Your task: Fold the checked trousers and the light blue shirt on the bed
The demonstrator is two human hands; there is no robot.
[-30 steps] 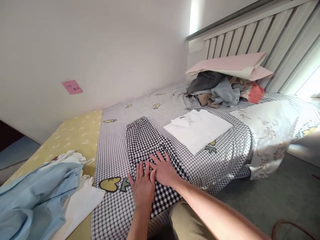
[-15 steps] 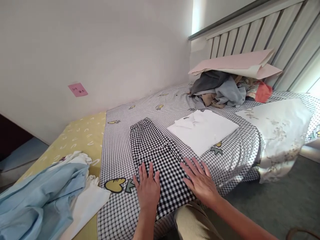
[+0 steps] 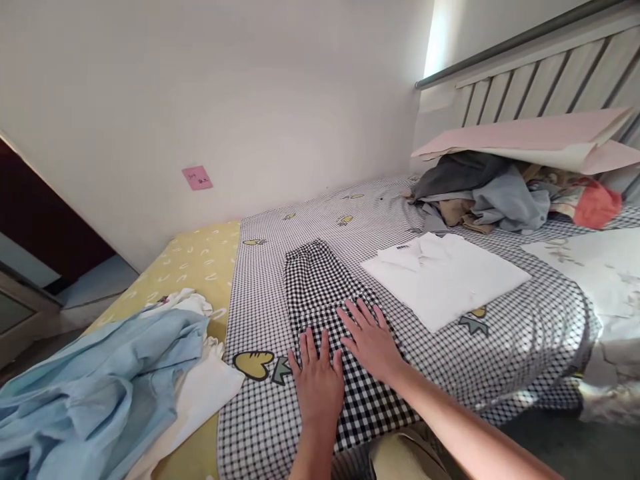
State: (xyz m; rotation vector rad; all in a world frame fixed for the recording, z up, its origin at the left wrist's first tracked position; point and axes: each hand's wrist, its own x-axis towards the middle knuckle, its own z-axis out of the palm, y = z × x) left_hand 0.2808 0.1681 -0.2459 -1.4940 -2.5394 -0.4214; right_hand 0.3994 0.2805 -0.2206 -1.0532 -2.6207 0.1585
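Lower centre: my left hand and right hand lie flat, fingers spread and gripping nothing, on the folded black-and-white gingham cloth garment on the check-sheeted bed. Risk: uneven palm pressure could drag the fold askew across the bed.

I see the bed carrying a checked garment near the middle, a folded white shirt just right of it, a clothes pile far right and a blue garment near left.
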